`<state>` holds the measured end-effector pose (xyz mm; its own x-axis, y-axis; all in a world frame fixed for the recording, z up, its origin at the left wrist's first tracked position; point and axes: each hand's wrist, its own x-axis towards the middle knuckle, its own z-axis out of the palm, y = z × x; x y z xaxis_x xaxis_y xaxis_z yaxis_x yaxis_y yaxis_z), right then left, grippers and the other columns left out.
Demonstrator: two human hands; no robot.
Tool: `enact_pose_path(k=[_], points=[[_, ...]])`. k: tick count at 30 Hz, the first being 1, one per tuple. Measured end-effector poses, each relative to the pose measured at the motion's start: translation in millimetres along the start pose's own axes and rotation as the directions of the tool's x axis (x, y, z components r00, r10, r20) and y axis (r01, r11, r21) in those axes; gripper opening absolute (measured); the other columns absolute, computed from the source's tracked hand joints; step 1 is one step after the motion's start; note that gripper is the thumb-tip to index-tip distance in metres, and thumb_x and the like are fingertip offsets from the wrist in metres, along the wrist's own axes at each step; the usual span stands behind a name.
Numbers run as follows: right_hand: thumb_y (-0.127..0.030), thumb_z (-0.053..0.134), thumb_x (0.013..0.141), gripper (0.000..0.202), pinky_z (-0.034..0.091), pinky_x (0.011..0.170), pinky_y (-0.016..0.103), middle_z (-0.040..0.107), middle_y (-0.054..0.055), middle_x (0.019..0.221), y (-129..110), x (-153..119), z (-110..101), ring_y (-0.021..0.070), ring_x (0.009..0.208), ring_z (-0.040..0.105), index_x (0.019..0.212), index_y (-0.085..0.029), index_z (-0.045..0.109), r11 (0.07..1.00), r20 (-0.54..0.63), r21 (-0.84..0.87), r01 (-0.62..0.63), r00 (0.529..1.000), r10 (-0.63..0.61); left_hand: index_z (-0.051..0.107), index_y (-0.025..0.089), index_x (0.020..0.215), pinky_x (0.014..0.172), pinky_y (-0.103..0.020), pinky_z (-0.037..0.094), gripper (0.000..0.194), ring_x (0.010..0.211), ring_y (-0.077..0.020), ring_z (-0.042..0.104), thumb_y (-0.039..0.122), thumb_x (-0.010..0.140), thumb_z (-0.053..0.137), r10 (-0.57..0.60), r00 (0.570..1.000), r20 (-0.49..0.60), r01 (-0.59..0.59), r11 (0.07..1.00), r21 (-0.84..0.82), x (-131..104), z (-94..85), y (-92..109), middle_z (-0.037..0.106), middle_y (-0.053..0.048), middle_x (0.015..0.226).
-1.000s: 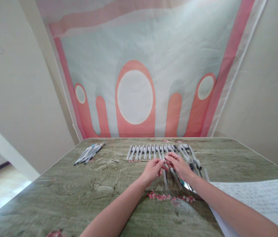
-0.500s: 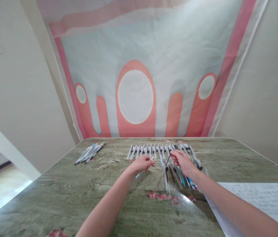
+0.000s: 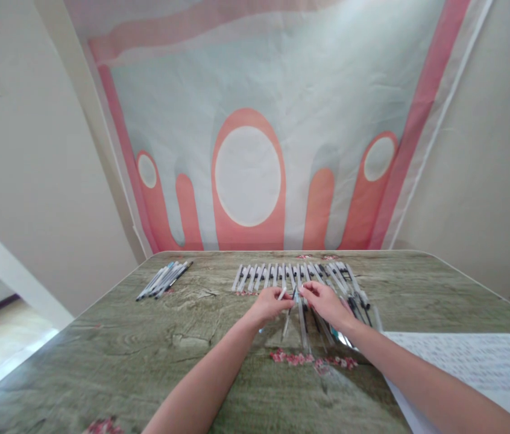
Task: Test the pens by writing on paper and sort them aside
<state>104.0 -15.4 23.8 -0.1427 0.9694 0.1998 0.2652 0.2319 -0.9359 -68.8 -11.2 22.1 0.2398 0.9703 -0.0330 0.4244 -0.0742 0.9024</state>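
Backdrop: grey-green printed cloth (image 3: pixel 349 84) with coral arches and pale ovals, rising behind the row of pens, plain walls on either side.
Table: wood-grain top (image 3: pixel 182 367) under everything, with pink blossom prints (image 3: pixel 293 358) on the near side of the row.
Pen row: pale-barrelled pens with dark parts (image 3: pixel 275 277), laid side by side towards the far edge of the table; this row is the landmark.
Left hand: just on the near side of the row, the left hand (image 3: pixel 270 306) closed, thumb and finger gripping a pale tube (image 3: pixel 283 293) that slants upward.
Slim stick: a thin dark-and-clear piece (image 3: pixel 286 325) slants down by those fingertips, nearer than the row; I cannot tell whether it is gripped.
Right hand: beside the left, near the row, the right hand (image 3: pixel 321 299) has thumb and forefinger brought close; too small to tell whether they pinch anything.
Loose pens: several pen parts (image 3: pixel 303 325) below the right hand, nearer than the row, partly hidden.
Pen bundle: overlapping pens (image 3: pixel 164 280), well left of the row.
Paper: written sheet (image 3: pixel 467 367), right of the row and nearer, partly under the right forearm.
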Motion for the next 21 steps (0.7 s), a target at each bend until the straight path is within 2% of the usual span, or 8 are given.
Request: enact_pose_path(k=[2,4,8,11,15,18,21], points=[[-0.04,0.047,0.076,0.027,0.039,0.058,0.024,0.059,0.001,0.07,1.8,0.1,-2.4,0.0122,0.06,0.051,0.08,-0.016,0.058,0.971,-0.012,-0.2,0.131,0.991,-0.136,0.061,0.011,0.08,0.057,-0.02,0.037,0.028,0.059,-0.0095,0.048,0.031,0.06,0.061,-0.016,0.999,-0.048,0.02,0.997,0.071,2.4,-0.8,-6.3,0.056,0.001,0.065],[-0.038,0.045,0.078,0.025,0.039,0.063,0.025,0.06,0.002,0.074,2.6,-1.5,-4.3,0.0136,0.065,0.053,0.081,-0.017,0.059,0.899,0.013,-0.381,0.216,0.973,-0.228,0.061,0.011,0.08,0.056,-0.02,0.037,0.028,0.06,-0.0104,0.049,0.031,0.061,0.06,-0.019,0.996,-0.081,0.031,0.988,0.151,3.8,-0.2,-11.3,0.057,0.0,0.065],[-0.037,0.043,0.081,0.024,0.037,0.063,0.025,0.06,0.002,0.075,4.0,-5.9,-4.2,0.0142,0.067,0.054,0.08,-0.019,0.059,0.75,0.087,-0.604,0.271,0.957,-0.275,0.061,0.011,0.077,0.058,-0.021,0.036,0.025,0.062,-0.0119,0.051,0.03,0.06,0.059,0.019,0.993,-0.119,0.02,0.948,0.317,3.7,2.9,-13.8,0.059,0.0,0.066],[-0.037,0.041,0.082,0.025,0.036,0.062,0.024,0.06,0.002,0.076,6.6,-6.9,-2.1,0.0145,0.068,0.055,0.078,-0.02,0.058,0.661,0.14,-0.692,0.29,0.952,-0.271,0.061,0.012,0.072,0.058,-0.021,0.035,0.021,0.062,-0.0121,0.051,0.029,0.061,0.058,0.049,0.992,-0.117,0.004,0.911,0.412,2.0,4.5,-9.9,0.058,0.0,0.064],[-0.039,0.039,0.083,0.027,0.035,0.063,0.024,0.06,0.003,0.077,9.0,-6.8,-0.5,0.0147,0.071,0.055,0.079,-0.02,0.057,0.596,0.164,-0.75,0.287,0.953,-0.253,0.061,0.012,0.072,0.058,-0.021,0.035,0.023,0.062,-0.0126,0.051,0.033,0.063,0.057,0.063,0.992,-0.107,-0.007,0.891,0.453,-0.3,4.3,-6.2,0.059,-0.002,0.065],[-0.039,0.038,0.084,0.027,0.035,0.063,0.024,0.059,0.003,0.078,7.0,-8.2,-0.5,0.0145,0.071,0.054,0.079,-0.02,0.056,0.572,0.184,-0.767,0.29,0.954,-0.237,0.061,0.012,0.072,0.059,-0.022,0.036,0.024,0.063,-0.0134,0.052,0.035,0.065,0.055,0.038,0.995,-0.094,0.008,0.899,0.439,-0.4,2.9,-6.9,0.06,-0.002,0.065],[-0.04,0.038,0.084,0.027,0.034,0.062,0.023,0.059,0.002,0.078,3.5,-9.7,-0.8,0.0143,0.07,0.054,0.079,-0.02,0.056,0.558,0.201,-0.776,0.292,0.955,-0.22,0.059,0.012,0.078,0.059,-0.021,0.037,0.025,0.065,-0.0133,0.053,0.034,0.066,0.056,0.001,0.994,-0.107,0.037,0.936,0.35,1.9,1.2,-7.8,0.061,-0.003,0.068]])
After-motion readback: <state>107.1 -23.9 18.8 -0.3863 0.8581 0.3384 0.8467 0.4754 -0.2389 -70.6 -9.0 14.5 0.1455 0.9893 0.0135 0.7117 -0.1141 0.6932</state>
